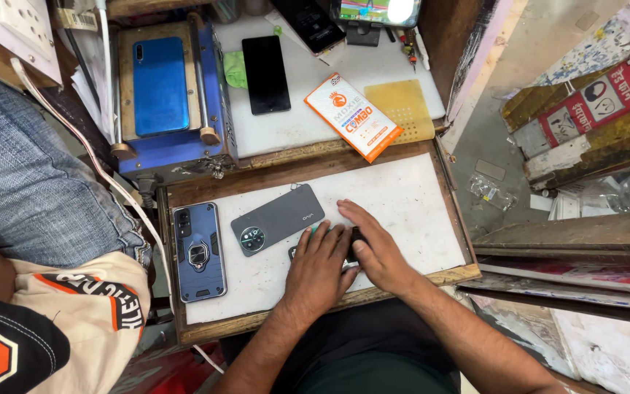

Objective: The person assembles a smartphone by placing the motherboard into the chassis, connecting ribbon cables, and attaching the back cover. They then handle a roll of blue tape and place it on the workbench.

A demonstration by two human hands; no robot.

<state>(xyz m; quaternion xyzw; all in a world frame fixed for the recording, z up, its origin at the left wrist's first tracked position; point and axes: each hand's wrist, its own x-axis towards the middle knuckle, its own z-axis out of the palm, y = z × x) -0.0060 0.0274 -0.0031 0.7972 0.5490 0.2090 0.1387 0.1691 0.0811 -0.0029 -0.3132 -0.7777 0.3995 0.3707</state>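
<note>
Both hands, left hand (319, 259) and right hand (373, 248), fingers flat over small dark part (356, 244); sliding could nudge grey phone (277, 219) just beside

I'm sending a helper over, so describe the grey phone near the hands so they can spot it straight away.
Start at the wooden-framed white work mat in front of the person. The grey phone lies face down near its middle, tilted, just beyond the left hand. Unlike the dark blue armoured case with a ring on its left, it is plain grey with a round camera.
</note>
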